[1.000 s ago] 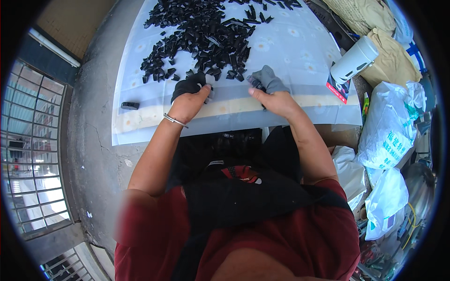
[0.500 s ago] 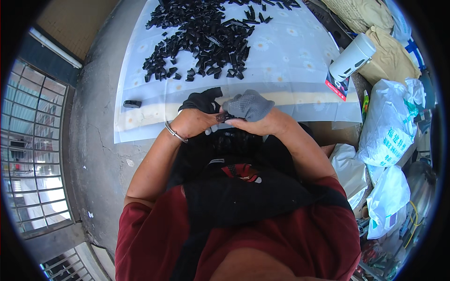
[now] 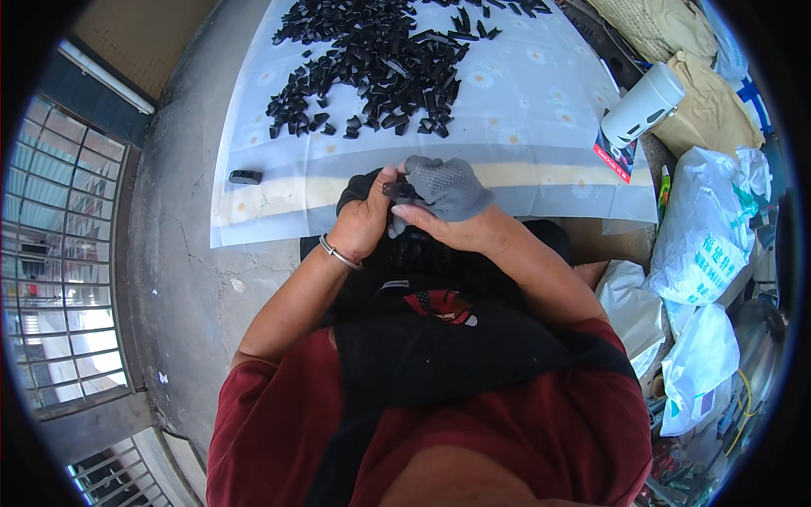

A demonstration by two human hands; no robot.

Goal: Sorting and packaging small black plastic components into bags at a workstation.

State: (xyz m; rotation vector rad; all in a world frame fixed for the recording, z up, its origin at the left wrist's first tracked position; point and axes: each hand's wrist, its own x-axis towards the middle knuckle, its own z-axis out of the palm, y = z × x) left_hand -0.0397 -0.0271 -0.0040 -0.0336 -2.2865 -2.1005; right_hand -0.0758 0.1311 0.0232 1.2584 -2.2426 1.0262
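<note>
- The left hand (image 3: 365,221) and the right hand (image 3: 448,221) meet close in front of the person's body, at about 12 o'clock from the lap; the fingertips of both wear fabric covers, dark on the left, grey and dotted on the right.
- Both hands are closed in a pinch on a small black piece (image 3: 399,191), held between their fingertips just above the near edge of the sheet.
- A metal bangle (image 3: 339,253) sits on the left wrist.
- The pale flowered sheet (image 3: 524,127) lies on the concrete floor (image 3: 182,211); a heap of black pieces (image 3: 380,63) spreads at 12 o'clock from the hands, well apart.
- One lone black piece (image 3: 246,177) lies at 10 o'clock from the hands, near the sheet's left edge.
- A white cylinder (image 3: 644,105) rests at 2 o'clock; white bags (image 3: 705,237) sit at 3 o'clock.
</note>
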